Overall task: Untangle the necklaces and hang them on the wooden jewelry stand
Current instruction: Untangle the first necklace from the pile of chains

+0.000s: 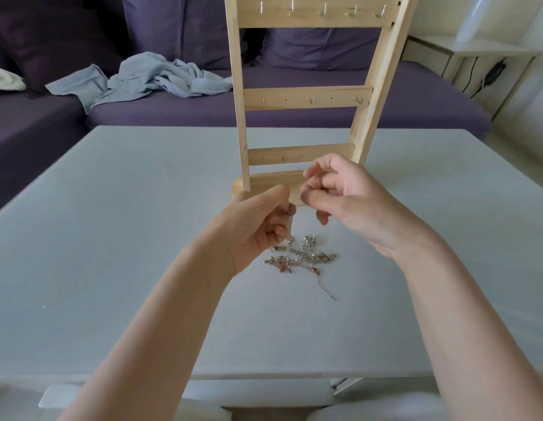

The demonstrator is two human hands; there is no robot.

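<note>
In the head view, the left hand (258,226) is pinching a chain end between curled fingers and lifting it clear of the necklaces (300,259), which are lying in a silver and rose-gold tangle near the middle of the table (112,238), likely so that one strand is hanging free to be traced. The right hand (334,192) is hovering just beside it with fingers loosely curled, and whether it is gripping a fine strand cannot be told. The stand (306,98) is waiting upright just behind the hands, toward the far edge, its hooks bare.

One stand (306,98), two hands (258,226).
</note>
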